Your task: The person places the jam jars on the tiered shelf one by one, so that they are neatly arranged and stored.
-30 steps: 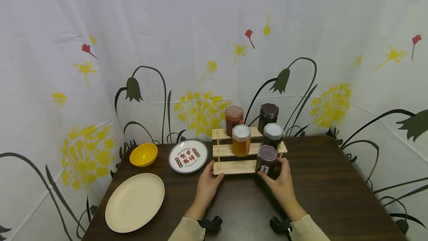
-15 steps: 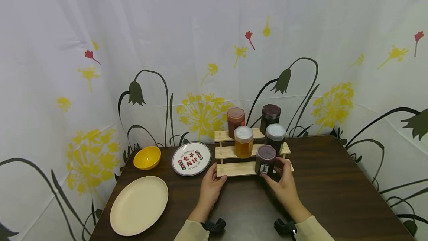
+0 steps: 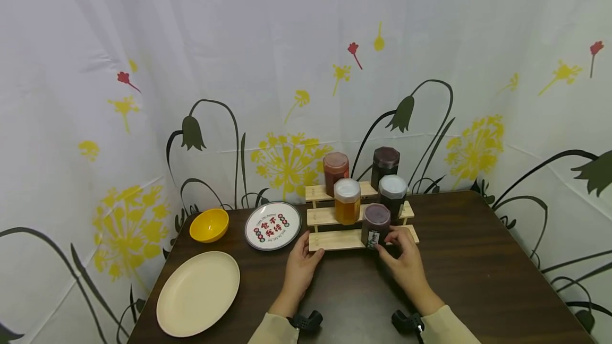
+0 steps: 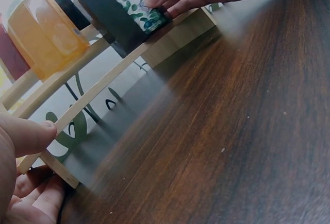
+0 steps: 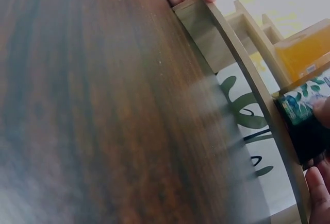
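Note:
A three-step wooden rack (image 3: pixel 334 240) stands on the table, bearing several jars. My left hand (image 3: pixel 300 267) grips the left end of its lowest step, thumb in front and fingers underneath in the left wrist view. On that same step, right of its middle, is a dark purple jar (image 3: pixel 375 222) with a label. My right hand (image 3: pixel 404 264) holds this jar from the right, its thumb on the labelled side (image 4: pixel 139 10). An amber jar (image 3: pixel 347 203) and a dark jar with a pale lid (image 3: pixel 393 195) occupy the middle step.
On the top step are a red-brown jar (image 3: pixel 336 171) and a dark jar (image 3: pixel 385 163). Left of the rack lie a printed plate (image 3: pixel 273 225), a yellow bowl (image 3: pixel 209 225) and a cream oval plate (image 3: pixel 198 293). A patterned curtain (image 3: pixel 287 41) hangs behind the table (image 3: pixel 478 280).
My right hand has shifted the dark purple jar slightly left along the lowest step. My left hand keeps its grip on the rack's end. The head view has moved a little.

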The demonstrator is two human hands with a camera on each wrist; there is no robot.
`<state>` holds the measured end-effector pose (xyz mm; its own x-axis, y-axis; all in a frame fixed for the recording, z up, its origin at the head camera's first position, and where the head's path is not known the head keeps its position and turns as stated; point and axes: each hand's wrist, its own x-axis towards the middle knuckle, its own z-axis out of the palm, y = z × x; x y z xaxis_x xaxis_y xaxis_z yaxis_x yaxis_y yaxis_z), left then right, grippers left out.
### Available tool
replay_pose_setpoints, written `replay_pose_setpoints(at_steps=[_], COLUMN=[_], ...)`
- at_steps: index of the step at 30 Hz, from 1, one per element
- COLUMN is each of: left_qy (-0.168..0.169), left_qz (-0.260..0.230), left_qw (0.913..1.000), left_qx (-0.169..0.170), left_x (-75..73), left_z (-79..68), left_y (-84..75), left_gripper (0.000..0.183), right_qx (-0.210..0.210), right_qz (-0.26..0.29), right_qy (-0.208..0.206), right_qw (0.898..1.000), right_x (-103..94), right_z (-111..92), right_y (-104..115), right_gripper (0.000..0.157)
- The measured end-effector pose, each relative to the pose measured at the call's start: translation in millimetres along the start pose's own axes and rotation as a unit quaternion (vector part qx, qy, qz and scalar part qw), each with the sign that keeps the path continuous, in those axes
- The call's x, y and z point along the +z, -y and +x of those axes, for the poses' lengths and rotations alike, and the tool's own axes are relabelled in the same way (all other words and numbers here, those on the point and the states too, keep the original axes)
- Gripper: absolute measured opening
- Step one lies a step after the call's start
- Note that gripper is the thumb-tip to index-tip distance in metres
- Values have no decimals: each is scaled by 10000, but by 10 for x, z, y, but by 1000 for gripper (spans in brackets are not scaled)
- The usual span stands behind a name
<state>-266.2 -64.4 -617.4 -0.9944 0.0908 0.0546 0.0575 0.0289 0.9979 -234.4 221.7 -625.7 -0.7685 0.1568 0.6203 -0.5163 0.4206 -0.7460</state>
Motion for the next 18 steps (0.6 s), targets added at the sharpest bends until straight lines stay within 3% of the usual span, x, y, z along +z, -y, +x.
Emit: replay_pose_setpoints(at_steps=[18], left_qy=[9], left_qz=[32], left_qw=[10000], left_qx=[3], left_x=[9], left_z=[-14], left_y=[-42], left_gripper=[75], right_qx=[236], right_qz=[-157], right_qy=[102], right_qw=[9995], right_x=[9], right_z=[10], right_y=[-21], right_gripper=[33])
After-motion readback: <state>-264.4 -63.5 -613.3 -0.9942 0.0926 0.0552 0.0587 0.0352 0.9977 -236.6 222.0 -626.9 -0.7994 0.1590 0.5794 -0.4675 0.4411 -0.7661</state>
